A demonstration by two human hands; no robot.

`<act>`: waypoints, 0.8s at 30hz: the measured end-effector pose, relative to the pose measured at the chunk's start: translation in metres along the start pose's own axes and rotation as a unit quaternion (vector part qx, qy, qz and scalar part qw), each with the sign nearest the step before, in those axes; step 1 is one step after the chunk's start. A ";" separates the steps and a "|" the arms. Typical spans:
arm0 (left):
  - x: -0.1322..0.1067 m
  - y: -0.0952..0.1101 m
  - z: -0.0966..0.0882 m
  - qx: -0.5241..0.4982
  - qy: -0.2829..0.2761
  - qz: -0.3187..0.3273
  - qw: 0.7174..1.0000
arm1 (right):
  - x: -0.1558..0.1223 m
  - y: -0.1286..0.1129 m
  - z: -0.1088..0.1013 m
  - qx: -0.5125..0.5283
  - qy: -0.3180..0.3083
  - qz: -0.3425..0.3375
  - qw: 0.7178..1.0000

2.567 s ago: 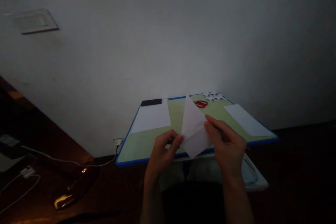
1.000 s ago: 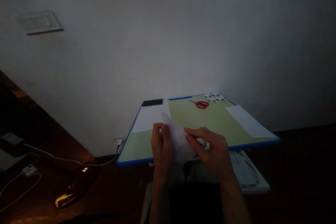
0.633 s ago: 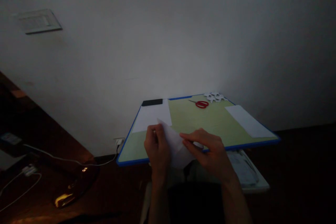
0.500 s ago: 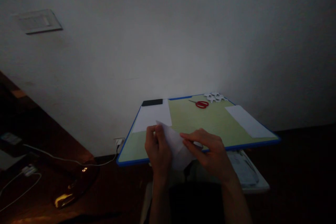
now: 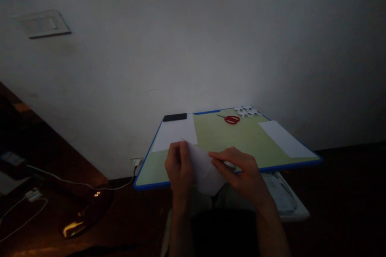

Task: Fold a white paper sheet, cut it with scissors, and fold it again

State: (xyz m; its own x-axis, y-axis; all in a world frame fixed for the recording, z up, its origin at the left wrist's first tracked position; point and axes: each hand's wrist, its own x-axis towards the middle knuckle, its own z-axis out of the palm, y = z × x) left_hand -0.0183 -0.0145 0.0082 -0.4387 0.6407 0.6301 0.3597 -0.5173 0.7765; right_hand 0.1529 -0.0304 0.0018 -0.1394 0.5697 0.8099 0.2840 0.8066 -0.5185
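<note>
A white sheet of paper (image 5: 206, 170) is held up between my hands, over the front edge of the table. My left hand (image 5: 180, 166) is closed on its upper left side, thumb and fingers pinching near the corner. The right-hand edge is pinched between the thumb and index finger of my right hand (image 5: 241, 170). The paper looks folded, though the dim light blurs its creases. Beyond the hands, red-handled scissors (image 5: 231, 119) lie on the table, apart from both hands.
The table (image 5: 232, 140) has a yellow-green top with a blue rim. White paper (image 5: 176, 132) and a dark flat object (image 5: 175, 117) lie at left. A white sheet (image 5: 285, 138) is at right, with several folded paper pieces (image 5: 247, 111) behind. The wall (image 5: 193, 40) stands behind.
My left hand has shifted slightly left and my right hand slightly right. The paper between them has turned a little, with less of its top corner showing.
</note>
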 end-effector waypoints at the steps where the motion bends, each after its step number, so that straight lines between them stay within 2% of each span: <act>1: 0.000 0.000 0.000 -0.002 0.003 0.005 1.000 | 0.000 0.001 -0.001 -0.001 -0.002 0.000 1.000; 8: -0.003 -0.001 -0.001 -0.069 0.058 -0.010 0.996 | -0.001 0.001 0.000 -0.004 -0.013 -0.002 1.000; 18: -0.004 0.003 -0.003 -0.065 0.114 -0.015 0.991 | 0.001 -0.002 0.003 0.011 -0.032 -0.018 0.999; 24: -0.003 0.006 -0.004 -0.147 0.104 -0.055 0.982 | 0.000 0.000 0.001 0.012 -0.032 -0.016 0.999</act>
State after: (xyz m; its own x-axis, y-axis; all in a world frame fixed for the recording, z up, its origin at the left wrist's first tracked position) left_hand -0.0182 -0.0220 0.0115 -0.6322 0.5876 0.5050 0.0609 -0.6121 0.7884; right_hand 0.1516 -0.0301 0.0016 -0.2094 0.5525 0.8068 0.2561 0.8272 -0.5001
